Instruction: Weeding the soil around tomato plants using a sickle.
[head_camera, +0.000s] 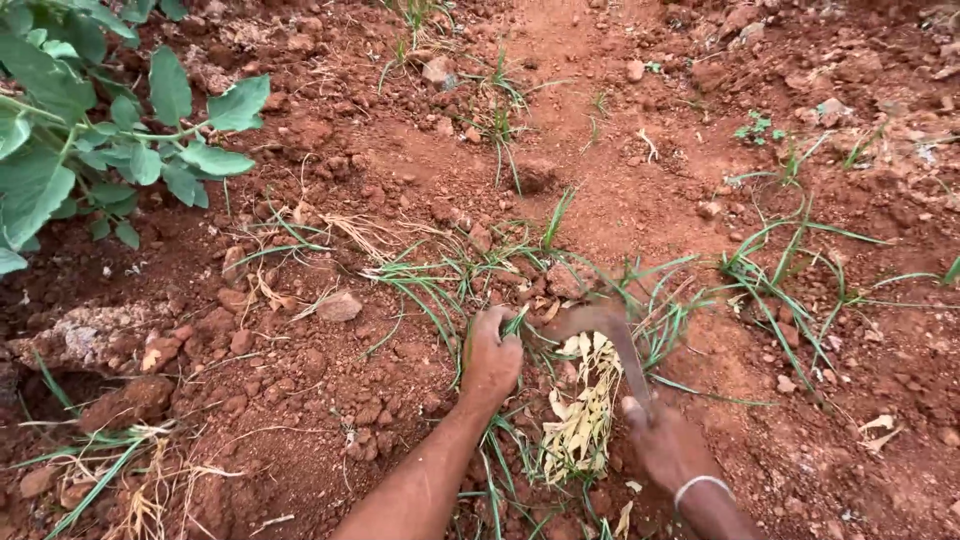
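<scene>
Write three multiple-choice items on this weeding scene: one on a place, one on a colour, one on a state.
1. Where does the broad-leaved green plant stand?
A. top left of the view
B. bottom right
C. between the hands

2. What colour is the soil?
A. black
B. reddish brown
C. grey

3. What is the left hand doing?
A. lying flat and open on bare ground
B. closed around a tuft of grass
C. holding a stone

Answers:
1. A: its leaves fill the upper left corner, far from both hands.
2. B: the bare ground and clods are red-brown all over.
3. B: its fingers curl around the grass blades, beside the curved blade of the sickle that the right hand holds by the handle; a bangle circles that wrist.
</scene>
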